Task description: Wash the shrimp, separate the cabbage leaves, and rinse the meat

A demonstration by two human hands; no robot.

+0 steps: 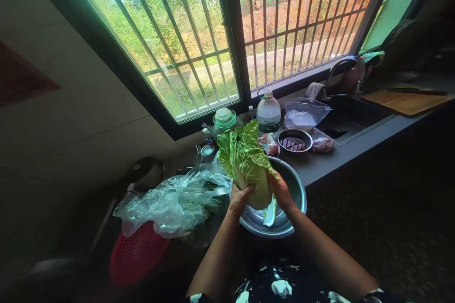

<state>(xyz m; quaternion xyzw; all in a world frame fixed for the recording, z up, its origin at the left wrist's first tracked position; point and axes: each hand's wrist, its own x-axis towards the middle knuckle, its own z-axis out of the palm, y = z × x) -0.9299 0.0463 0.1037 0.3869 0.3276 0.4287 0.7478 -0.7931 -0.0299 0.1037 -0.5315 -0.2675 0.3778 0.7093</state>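
Observation:
I hold a head of napa cabbage [245,161] upright over a large steel basin [296,189] on the dark counter. My left hand [238,199] grips the pale base of the cabbage from the left. My right hand [280,191] grips it from the right, fingers on an outer leaf. One loose pale leaf [270,213] hangs down into the basin under the cabbage.
A crumpled clear plastic bag [174,201] lies over a red colander [137,253] at the left. Behind the basin stand a small steel bowl [295,141], bagged meat [322,144], a water jug [268,112] and stacked green bowls [223,119]. A sink [350,116], tap [346,68] and wooden board [405,100] are at the right.

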